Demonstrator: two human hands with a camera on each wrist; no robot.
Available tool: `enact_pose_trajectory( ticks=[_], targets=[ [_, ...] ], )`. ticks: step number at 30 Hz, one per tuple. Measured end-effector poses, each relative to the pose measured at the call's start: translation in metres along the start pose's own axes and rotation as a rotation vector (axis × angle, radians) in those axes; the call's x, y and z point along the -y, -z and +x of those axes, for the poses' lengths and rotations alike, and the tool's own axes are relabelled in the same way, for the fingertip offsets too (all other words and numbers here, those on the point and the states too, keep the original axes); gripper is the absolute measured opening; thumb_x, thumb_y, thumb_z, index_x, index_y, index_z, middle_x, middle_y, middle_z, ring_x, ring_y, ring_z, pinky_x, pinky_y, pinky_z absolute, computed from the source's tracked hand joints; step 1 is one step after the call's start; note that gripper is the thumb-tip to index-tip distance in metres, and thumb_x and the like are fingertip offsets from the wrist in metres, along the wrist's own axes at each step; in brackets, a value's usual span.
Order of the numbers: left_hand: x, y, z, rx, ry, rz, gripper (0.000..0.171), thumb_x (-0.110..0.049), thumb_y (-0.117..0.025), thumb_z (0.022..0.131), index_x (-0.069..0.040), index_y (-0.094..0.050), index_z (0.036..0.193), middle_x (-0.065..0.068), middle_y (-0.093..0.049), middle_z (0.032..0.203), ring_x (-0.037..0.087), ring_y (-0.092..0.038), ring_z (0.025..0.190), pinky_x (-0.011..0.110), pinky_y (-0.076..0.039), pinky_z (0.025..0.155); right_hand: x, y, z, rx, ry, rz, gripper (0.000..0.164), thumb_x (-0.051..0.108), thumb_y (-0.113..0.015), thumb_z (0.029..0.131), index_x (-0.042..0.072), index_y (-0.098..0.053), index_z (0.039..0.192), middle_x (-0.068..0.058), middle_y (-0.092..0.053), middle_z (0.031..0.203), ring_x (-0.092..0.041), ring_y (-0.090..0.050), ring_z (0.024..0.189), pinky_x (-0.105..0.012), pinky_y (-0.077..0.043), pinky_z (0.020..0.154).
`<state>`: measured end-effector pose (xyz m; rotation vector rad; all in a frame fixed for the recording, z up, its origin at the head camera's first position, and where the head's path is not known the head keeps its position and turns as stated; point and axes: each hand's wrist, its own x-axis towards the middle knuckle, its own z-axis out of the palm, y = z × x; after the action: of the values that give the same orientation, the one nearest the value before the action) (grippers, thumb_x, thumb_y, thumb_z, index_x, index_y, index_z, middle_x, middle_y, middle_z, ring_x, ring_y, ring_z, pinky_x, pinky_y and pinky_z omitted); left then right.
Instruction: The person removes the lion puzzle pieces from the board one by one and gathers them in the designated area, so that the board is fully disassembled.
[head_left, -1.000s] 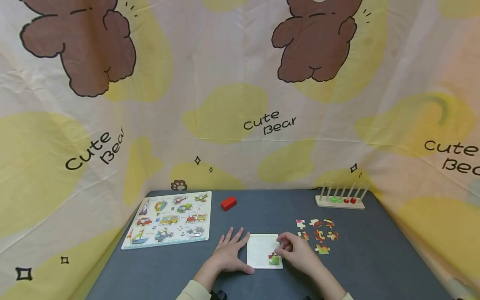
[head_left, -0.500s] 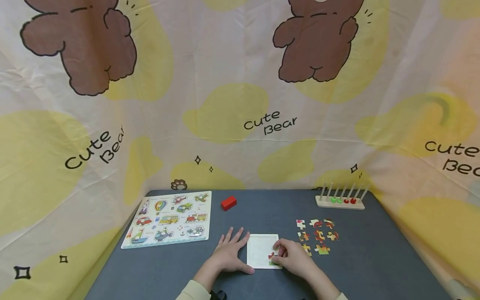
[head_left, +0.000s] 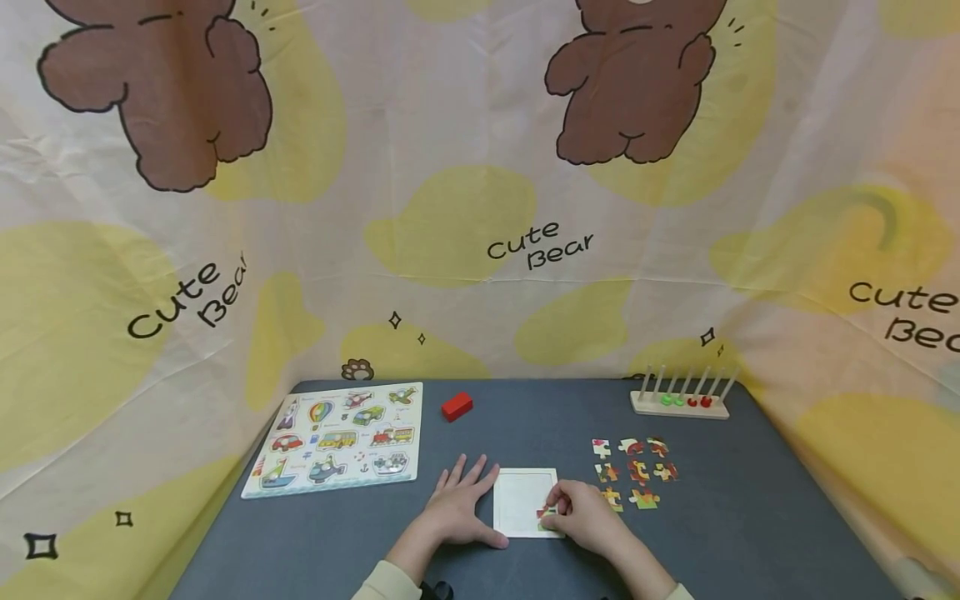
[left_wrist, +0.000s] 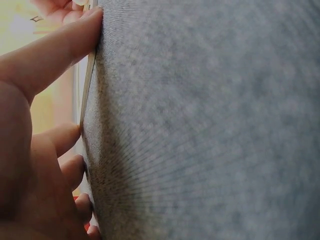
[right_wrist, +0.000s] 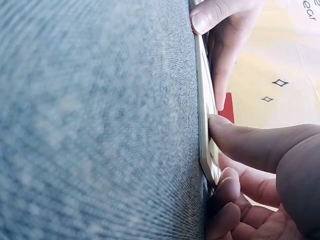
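A small white square puzzle tray point(head_left: 516, 498) lies flat on the table in the head view. My left hand point(head_left: 459, 510) is spread at its left side, with thumb and forefinger against the edge. A jigsaw piece point(head_left: 541, 514), red and green, sits in the tray's near right corner. Bent over that corner, my right hand point(head_left: 587, 515) has thumb and forefinger at the piece and partly covers it. In the right wrist view, the right thumb point(right_wrist: 235, 140) presses down inside the tray rim point(right_wrist: 204, 125) while the other fingers curl beside the corner.
Several loose jigsaw pieces point(head_left: 639, 472) lie right of the tray. A vehicle picture board point(head_left: 337, 440) is at the left, and a red block point(head_left: 457, 407) stands behind the tray. A pegged bead rack point(head_left: 679, 405) stands at the back right, before a bear-print cloth point(head_left: 450, 225).
My right hand has come down and slightly left onto the jigsaw piece in the tray corner, covering more of it. The left hand has stayed in place.
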<state>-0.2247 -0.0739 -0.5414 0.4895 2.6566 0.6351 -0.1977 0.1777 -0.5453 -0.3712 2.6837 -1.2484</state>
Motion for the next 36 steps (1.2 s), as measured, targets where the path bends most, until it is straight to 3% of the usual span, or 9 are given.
enact_pose_trajectory(
  ticks=[8, 20, 27, 36],
  targets=[
    [-0.001, 0.002, -0.001, -0.003, -0.001, -0.003, 0.11, -0.061, -0.086, 0.067, -0.026, -0.036, 0.158, 0.004, -0.024, 0.168, 0.038, -0.007, 0.157, 0.064, -0.008, 0.123, 0.002, 0.001, 0.002, 0.008, -0.009, 0.01, 0.024, 0.021, -0.085, 0.081, 0.015, -0.063, 0.09, 0.005, -0.059, 0.079, -0.009, -0.051, 0.064, -0.022, -0.041, 0.055],
    [0.0, -0.001, 0.0, -0.004, 0.007, -0.008, 0.11, -0.061, -0.086, 0.066, -0.027, -0.037, 0.158, 0.004, -0.025, 0.168, 0.038, -0.007, 0.157, 0.063, -0.008, 0.123, 0.004, 0.002, 0.0, 0.025, 0.009, 0.088, 0.02, 0.021, -0.082, 0.085, 0.013, -0.065, 0.093, 0.005, -0.062, 0.073, -0.009, -0.054, 0.061, -0.022, -0.043, 0.052],
    [-0.001, 0.001, -0.001, -0.004, 0.005, 0.001, 0.11, -0.062, -0.086, 0.066, -0.027, -0.036, 0.158, 0.003, -0.024, 0.168, 0.038, -0.007, 0.157, 0.063, -0.009, 0.123, 0.005, 0.003, -0.001, 0.015, 0.021, 0.086, 0.023, 0.029, -0.077, 0.09, 0.011, -0.068, 0.101, 0.006, -0.064, 0.072, -0.008, -0.054, 0.059, -0.022, -0.042, 0.051],
    [-0.002, 0.002, -0.002, -0.005, 0.001, -0.004, 0.109, -0.06, -0.087, 0.067, -0.026, -0.037, 0.158, 0.004, -0.025, 0.168, 0.039, -0.008, 0.156, 0.065, -0.01, 0.123, 0.001, 0.013, -0.005, -0.021, 0.041, 0.072, 0.023, 0.025, -0.074, 0.092, 0.009, -0.071, 0.109, 0.006, -0.063, 0.076, -0.006, -0.053, 0.061, -0.022, -0.044, 0.054]
  ],
)
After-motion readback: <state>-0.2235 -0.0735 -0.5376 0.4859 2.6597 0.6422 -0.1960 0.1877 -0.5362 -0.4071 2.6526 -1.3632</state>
